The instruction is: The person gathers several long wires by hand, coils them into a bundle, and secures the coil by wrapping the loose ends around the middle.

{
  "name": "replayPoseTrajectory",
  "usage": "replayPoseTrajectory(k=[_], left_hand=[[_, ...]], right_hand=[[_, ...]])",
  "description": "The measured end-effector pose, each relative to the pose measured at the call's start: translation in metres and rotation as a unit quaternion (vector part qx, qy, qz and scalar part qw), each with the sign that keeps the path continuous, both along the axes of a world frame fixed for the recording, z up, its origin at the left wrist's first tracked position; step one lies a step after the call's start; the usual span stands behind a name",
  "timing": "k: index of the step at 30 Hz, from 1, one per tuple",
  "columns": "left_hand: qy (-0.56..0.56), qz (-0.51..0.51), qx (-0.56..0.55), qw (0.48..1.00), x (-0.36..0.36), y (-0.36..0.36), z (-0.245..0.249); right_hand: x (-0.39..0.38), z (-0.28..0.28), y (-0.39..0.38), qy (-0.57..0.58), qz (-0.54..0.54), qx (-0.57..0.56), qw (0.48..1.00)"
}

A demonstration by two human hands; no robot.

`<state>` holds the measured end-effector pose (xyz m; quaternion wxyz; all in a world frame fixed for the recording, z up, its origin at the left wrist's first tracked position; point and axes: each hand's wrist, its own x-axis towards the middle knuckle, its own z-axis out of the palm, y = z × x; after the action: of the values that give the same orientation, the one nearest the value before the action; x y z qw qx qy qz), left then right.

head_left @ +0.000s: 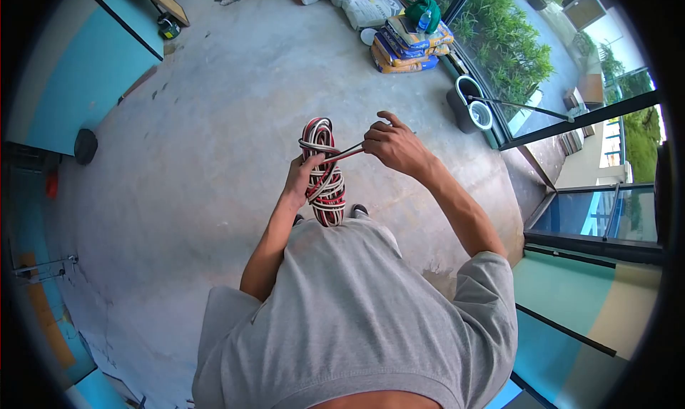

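A long bundle of red, black and white electrical wire [328,188] hangs upright in front of my shirt, with several turns wrapped around its middle. My left hand [301,177] is closed on the bundle's left side, its thumb lying across the wires. Off to the right, my right hand [396,145] pinches the loose end of the wires, which runs taut from the bundle to its fingers. One finger of that hand sticks up. A short tip of wire seems to show past the right hand's knuckles.
Stacked bags [410,45] lie on the concrete floor [200,159] near the window, with more bags [364,2] behind. A dark bucket [469,113] stands by the glass frame. A dark round object [85,146] is by the blue wall on the left.
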<state>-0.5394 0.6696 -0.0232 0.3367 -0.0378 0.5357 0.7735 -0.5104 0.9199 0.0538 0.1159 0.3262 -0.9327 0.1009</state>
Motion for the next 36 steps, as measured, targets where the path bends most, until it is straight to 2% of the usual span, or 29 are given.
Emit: replayPoseTrajectory(k=[3,6,15,18,21,25,30,34,36], left_hand=[[0.001,0.011,-0.002,1.000,0.003,-0.001,-0.004],[-0.006,0.032,-0.011,0.999,0.005,-0.002,-0.008],[-0.060,0.067,0.009,0.996,0.008,-0.004,-0.018],[-0.060,0.074,0.014,0.995,0.008,-0.006,-0.025],[-0.061,0.073,0.021,0.995,0.007,-0.007,-0.030],[-0.072,0.073,0.053,0.993,0.006,-0.010,-0.038],[-0.080,0.041,0.061,0.994,-0.001,-0.008,-0.050],[-0.083,-0.013,0.107,0.991,-0.009,-0.004,-0.054],[-0.088,-0.035,0.125,0.988,-0.010,-0.002,-0.056]], right_hand=[[0.000,0.001,-0.002,-0.028,0.005,0.041,0.999],[-0.001,-0.006,-0.014,0.055,-0.028,0.077,0.995],[-0.007,-0.041,-0.027,-0.036,-0.138,-0.017,0.990],[0.006,-0.029,-0.028,0.086,-0.135,-0.088,0.983],[0.031,-0.016,-0.035,0.183,-0.201,-0.180,0.945],[0.058,-0.040,-0.040,0.142,-0.187,-0.237,0.943],[0.043,-0.035,-0.044,0.090,-0.091,-0.171,0.977],[0.020,-0.024,-0.031,0.047,-0.083,-0.099,0.991],[0.011,-0.046,-0.021,-0.027,-0.085,-0.067,0.994]])
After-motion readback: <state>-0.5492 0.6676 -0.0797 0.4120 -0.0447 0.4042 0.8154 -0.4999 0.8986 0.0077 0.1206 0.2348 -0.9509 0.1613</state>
